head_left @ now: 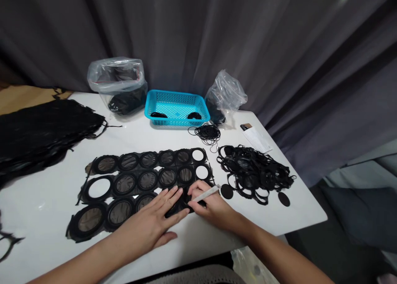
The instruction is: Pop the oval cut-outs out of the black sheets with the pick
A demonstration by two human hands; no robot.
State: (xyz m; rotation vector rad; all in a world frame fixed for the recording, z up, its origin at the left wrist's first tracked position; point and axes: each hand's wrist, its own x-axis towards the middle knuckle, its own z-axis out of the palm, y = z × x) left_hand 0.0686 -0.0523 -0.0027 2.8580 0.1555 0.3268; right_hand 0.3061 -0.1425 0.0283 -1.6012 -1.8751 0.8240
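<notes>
Left hand [155, 218] lies flat, gripping nothing — apparently steadying the black ring sheet [136, 182] — while right hand [211, 203] grips a pen-like tool [206, 193].

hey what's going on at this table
A person's left hand lies spread on a black sheet of ringed circles. The right hand holds a thin pale tool slanted down toward the sheet's near right part. Three circles in view show white; most others are dark. A tangled black heap lies to the right, and a blue basket stands behind.
</notes>
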